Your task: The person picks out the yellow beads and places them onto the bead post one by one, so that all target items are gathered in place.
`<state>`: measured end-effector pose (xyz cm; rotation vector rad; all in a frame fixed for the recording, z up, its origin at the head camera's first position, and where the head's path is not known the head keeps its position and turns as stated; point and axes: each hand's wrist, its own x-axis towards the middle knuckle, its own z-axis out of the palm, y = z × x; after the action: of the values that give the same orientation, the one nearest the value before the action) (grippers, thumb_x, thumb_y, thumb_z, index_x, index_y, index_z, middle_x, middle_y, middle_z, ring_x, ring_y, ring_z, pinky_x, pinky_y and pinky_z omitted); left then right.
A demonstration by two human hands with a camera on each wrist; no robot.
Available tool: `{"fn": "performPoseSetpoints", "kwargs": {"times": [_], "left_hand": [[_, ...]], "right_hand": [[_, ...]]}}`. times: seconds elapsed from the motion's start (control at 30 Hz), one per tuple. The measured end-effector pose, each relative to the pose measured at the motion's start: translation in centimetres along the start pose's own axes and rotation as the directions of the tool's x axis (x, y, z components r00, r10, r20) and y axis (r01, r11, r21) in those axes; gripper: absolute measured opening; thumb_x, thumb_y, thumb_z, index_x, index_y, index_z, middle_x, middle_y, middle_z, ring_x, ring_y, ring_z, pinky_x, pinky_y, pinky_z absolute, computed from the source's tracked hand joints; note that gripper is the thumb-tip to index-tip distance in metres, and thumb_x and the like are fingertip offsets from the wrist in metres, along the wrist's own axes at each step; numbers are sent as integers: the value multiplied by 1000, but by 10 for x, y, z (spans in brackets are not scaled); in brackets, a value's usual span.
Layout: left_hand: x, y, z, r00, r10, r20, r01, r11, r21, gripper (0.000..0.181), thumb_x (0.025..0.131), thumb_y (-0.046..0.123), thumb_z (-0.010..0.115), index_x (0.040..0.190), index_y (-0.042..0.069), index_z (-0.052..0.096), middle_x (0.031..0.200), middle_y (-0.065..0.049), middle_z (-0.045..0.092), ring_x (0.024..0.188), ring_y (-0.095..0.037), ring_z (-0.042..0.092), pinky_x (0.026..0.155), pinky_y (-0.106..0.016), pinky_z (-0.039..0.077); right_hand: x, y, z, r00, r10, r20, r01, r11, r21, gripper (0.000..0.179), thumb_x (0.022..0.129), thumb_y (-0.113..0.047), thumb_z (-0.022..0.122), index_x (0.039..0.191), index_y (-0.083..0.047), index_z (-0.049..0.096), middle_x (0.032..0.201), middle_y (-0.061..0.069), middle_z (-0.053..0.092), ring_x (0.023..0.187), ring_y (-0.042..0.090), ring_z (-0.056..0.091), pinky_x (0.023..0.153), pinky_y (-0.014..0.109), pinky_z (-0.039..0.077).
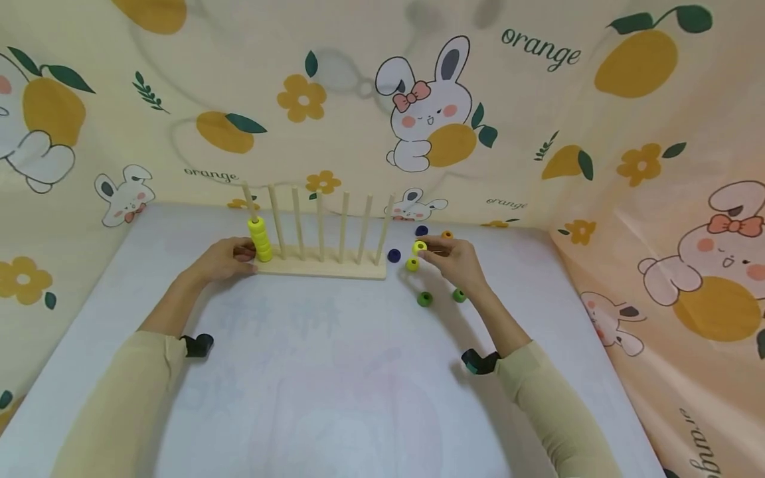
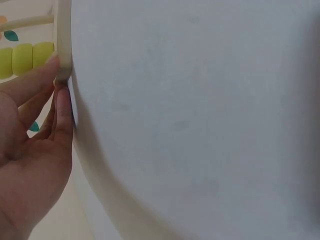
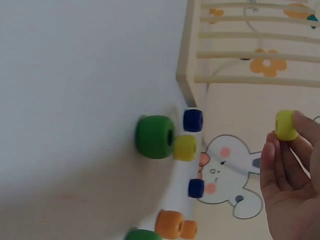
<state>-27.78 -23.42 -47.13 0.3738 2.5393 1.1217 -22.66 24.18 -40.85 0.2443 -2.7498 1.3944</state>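
Observation:
My left hand [image 1: 222, 260] pinches the left end of a wooden peg stand [image 1: 323, 268], thumb on its base in the left wrist view. On the leftmost peg sits a stack of several yellow beads [image 1: 260, 240]; the other pegs carry none. To the right of the stand, my right hand [image 1: 459, 262] pinches a yellow bead [image 3: 286, 126] between thumb and fingertips, raised above the table. Another yellow bead [image 1: 412, 265] lies just below it in the head view.
Loose beads lie right of the stand: a blue bead [image 1: 394, 255] by its end, another blue bead [image 1: 421, 230] farther back, an orange bead [image 1: 447, 234], and two green beads [image 1: 425, 300] nearer the front. A printed cloth [image 1: 358, 146] hangs behind the white table [image 1: 335, 385].

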Motion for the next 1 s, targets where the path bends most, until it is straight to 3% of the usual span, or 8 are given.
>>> {"fn": "performPoseSetpoints", "kwargs": {"times": [0.1, 0.23, 0.33, 0.6, 0.8, 1.0], "left_hand": [[-2, -2, -1, 1000, 2, -2, -2, 1000, -7, 65, 90, 9, 73, 142, -12, 41, 134, -32, 52, 125, -46, 49, 109, -56, 39], [-4, -7, 0, 1000, 5, -5, -5, 1000, -12, 67, 89, 10, 74, 143, -13, 41, 134, -32, 52, 125, -46, 50, 109, -55, 39], [-4, -10, -1, 1000, 16, -9, -16, 1000, -15, 66, 89, 10, 74, 142, -12, 42, 133, -31, 53, 124, -45, 50, 109, -55, 40], [1, -2, -3, 1000, -11, 23, 11, 1000, -6, 69, 88, 9, 75, 144, -11, 39, 135, -32, 51, 124, -44, 50, 108, -54, 41], [3, 4, -5, 1000, -26, 12, 26, 1000, 18, 73, 87, 10, 77, 145, -12, 38, 134, -32, 52, 122, -44, 52, 107, -53, 42], [1, 5, -3, 999, -34, -8, 34, 999, 38, 72, 86, 11, 78, 143, -12, 40, 133, -32, 53, 120, -43, 54, 106, -53, 43]], "right_hand": [[5, -7, -2, 1000, -30, -2, 30, 1000, 5, 33, 88, -28, 77, 119, -15, 74, 103, 4, 74, 89, 20, 70, 58, 22, 51], [13, -18, -3, 998, -70, 6, 70, 997, 29, 34, 89, -27, 76, 121, -14, 73, 109, 6, 74, 93, 22, 71, 78, 29, 57], [18, -26, -4, 997, -74, 7, 74, 997, 26, 34, 90, -26, 75, 122, -15, 72, 109, 6, 73, 94, 21, 70, 81, 33, 57], [24, -55, -12, 996, -79, -29, 79, 997, 0, 31, 92, -24, 73, 121, -15, 73, 113, 3, 72, 94, 19, 70, 80, 28, 57], [32, -75, -14, 991, -106, -76, 110, 993, 41, 30, 92, -23, 73, 121, -14, 73, 114, 5, 71, 94, 19, 69, 78, 21, 56], [39, -90, -16, 983, -151, -102, 159, 984, 76, 29, 92, -23, 73, 120, -15, 73, 109, 5, 72, 92, 15, 68, 79, 21, 56]]}}
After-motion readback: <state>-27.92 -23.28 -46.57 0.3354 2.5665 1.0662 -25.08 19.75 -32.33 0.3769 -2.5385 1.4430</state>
